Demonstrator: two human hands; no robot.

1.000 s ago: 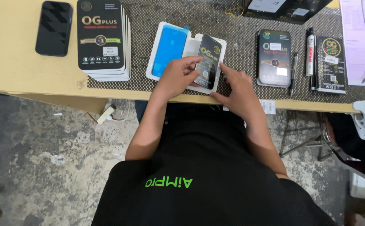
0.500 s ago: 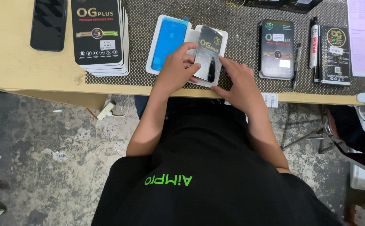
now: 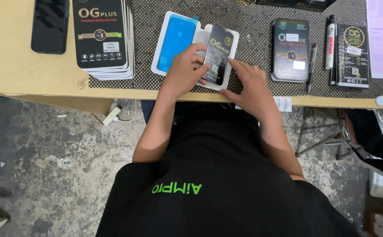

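Left hand fingers curled pinching black packet, right hand fingers spread at its 4 o'clock, blue sheet at 9 o'clock

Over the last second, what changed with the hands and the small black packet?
The left hand has shifted from flat on top of the small black packet to gripping its lower left edge. The right hand has slid off the packet and now rests beside it. The white tray, blue film and packet stack stayed put.
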